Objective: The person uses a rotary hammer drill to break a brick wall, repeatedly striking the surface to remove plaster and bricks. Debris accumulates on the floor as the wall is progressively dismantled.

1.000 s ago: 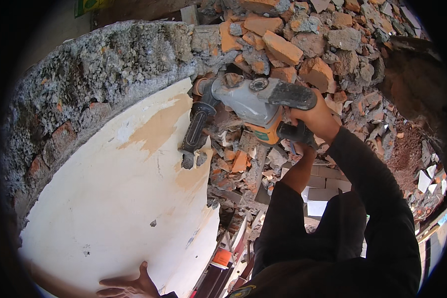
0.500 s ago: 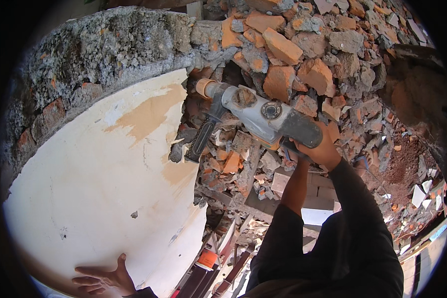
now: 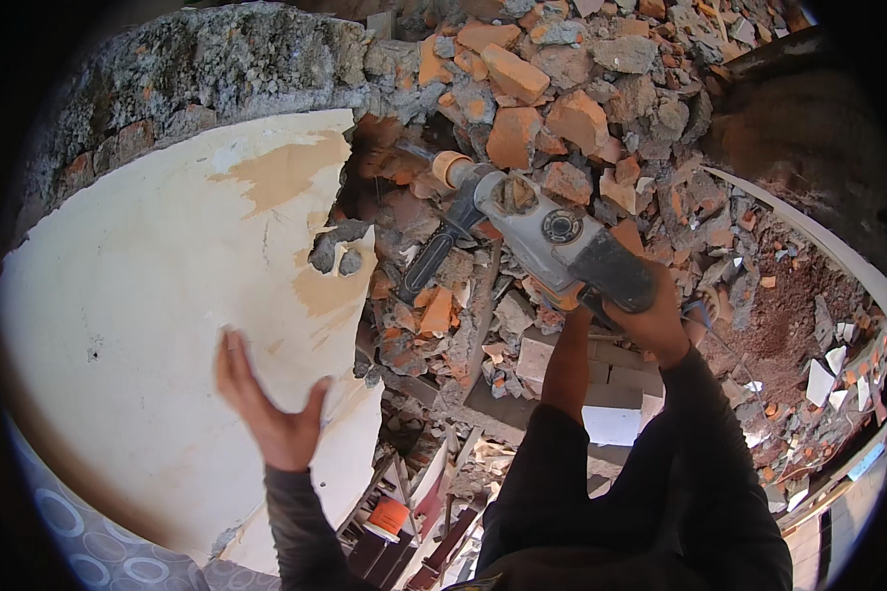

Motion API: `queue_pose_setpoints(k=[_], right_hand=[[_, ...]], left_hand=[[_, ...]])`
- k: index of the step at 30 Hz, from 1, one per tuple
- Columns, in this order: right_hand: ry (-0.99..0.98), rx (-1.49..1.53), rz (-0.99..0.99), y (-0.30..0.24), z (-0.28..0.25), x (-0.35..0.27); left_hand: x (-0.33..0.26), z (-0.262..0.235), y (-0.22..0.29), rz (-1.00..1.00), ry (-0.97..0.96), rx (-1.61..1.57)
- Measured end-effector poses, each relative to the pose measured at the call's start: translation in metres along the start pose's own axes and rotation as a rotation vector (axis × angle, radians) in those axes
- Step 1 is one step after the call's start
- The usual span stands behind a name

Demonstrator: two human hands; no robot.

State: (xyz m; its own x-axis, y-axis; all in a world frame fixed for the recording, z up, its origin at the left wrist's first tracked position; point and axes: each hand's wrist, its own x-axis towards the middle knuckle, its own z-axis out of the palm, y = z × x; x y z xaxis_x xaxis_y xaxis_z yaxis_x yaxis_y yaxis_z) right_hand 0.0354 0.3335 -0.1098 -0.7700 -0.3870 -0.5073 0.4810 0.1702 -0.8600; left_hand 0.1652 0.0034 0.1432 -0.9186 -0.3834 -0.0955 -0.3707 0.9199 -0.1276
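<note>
My right hand (image 3: 660,315) grips the rear handle of a grey and black rotary hammer drill (image 3: 547,231) with an orange collar at its nose. The drill's bit (image 3: 416,150) points up and left, beside the broken edge of a cream plastered wall (image 3: 168,305). Its black side handle (image 3: 432,258) sticks out downward with no hand on it. My left hand (image 3: 269,399) is over the wall's face, fingers and thumb apart, holding nothing. Whether it touches the plaster I cannot tell.
Broken bricks and rubble (image 3: 577,118) lie heaped beyond the drill. A rough mortar wall top (image 3: 217,69) runs along the upper left. Below my legs are pale blocks (image 3: 621,384). An orange and white container (image 3: 388,516) sits low down, and patterned cloth (image 3: 99,527) shows at lower left.
My left hand has moved up and right across the wall. The drill has drawn back to the right, so its bit now shows. The view has shifted slightly.
</note>
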Motion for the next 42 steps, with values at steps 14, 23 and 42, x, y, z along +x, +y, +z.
queue_pose_setpoints(k=[14, 23, 42], right_hand=[[0.023, -0.038, -0.108, 0.019, 0.001, -0.005], [-0.014, 0.103, 0.070, 0.035, -0.004, -0.049], [0.103, -0.004, 0.016, -0.043, 0.058, -0.020]], left_hand=[[0.099, 0.258, 0.059, -0.179, -0.813, -0.516], [0.081, 0.185, 0.064, 0.014, -0.605, -0.215], [0.121, 0.158, 0.007, 0.021, -0.571, -0.244]])
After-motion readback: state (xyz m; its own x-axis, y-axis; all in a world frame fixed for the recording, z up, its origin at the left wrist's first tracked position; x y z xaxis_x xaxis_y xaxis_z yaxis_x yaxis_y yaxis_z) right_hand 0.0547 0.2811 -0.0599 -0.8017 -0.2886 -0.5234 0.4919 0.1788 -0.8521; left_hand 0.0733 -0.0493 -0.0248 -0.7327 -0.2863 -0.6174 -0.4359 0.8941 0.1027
